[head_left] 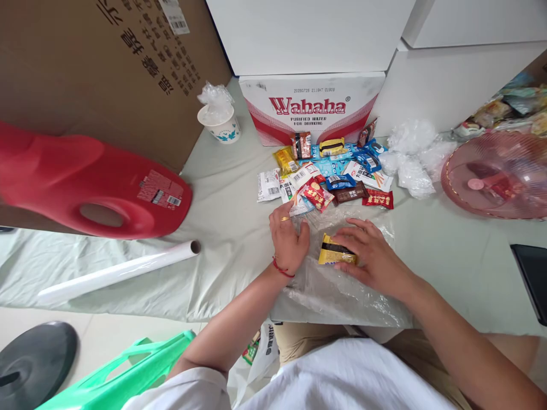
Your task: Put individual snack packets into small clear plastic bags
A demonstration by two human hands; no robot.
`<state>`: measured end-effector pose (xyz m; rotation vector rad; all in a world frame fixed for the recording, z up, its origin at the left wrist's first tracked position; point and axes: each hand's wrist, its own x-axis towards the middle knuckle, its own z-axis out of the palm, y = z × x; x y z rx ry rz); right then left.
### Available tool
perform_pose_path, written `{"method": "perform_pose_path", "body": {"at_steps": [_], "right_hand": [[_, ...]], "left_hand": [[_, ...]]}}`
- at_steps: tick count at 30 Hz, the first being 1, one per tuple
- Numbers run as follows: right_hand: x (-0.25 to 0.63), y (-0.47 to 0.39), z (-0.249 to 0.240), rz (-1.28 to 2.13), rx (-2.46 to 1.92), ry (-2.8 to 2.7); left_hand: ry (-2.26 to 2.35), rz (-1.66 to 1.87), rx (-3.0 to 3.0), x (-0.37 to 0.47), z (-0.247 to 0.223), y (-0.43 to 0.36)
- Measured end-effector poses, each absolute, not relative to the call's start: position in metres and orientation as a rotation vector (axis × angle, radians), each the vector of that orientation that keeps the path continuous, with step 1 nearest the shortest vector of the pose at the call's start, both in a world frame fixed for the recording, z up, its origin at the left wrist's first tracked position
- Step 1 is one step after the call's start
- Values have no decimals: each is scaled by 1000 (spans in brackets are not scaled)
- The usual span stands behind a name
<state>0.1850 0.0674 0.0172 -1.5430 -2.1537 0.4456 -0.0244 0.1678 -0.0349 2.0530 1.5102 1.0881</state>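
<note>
A yellow packet with a black band (337, 250) lies on a sheet of clear plastic film (346, 290). My right hand (367, 253) has its thumb and fingers around the packet's right side. My left hand (288, 236), wearing a ring and a red string bracelet, is at the film's left edge, fingers apart and nothing seen in it. Its fingertips are by a pile of small snack packets, including a red and cream one (317, 195), a dark brown one (351, 193), a red one (378, 199) and a white one (269, 185).
Behind the pile stands a Wahaha carton (311, 108). Crumpled plastic balls (412, 159) and a pink clear bowl (491, 199) are to the right, a phone (530, 279) beyond. A paper cup (222, 125), red jug (94, 188) and film roll (123, 270) are on the left.
</note>
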Motion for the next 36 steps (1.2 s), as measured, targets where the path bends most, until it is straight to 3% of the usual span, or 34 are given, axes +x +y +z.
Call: {"method": "perform_pose_path", "body": {"at_steps": [5,11,16,22,29,36], "right_hand": [[219,107,6,355,-1743,-1975],[224,150,-2,598,-1988,-2106],[224,142,23,712,-1795,-2180],[215,91,48,413,-1492,-2347],[203,47,25,487,-1255,-2372],[202,55,3,475,-1350,-2201]], "left_hand": [[1585,833,1993,-25,-28,170],[1453,748,1821,-26,-29,175],[1235,886,1730,-39,-33,184],[961,1081,1984,-58,-26,174],[927,877,2318,-81,-28,163],[874,863,2331,-97,-19,154]]}}
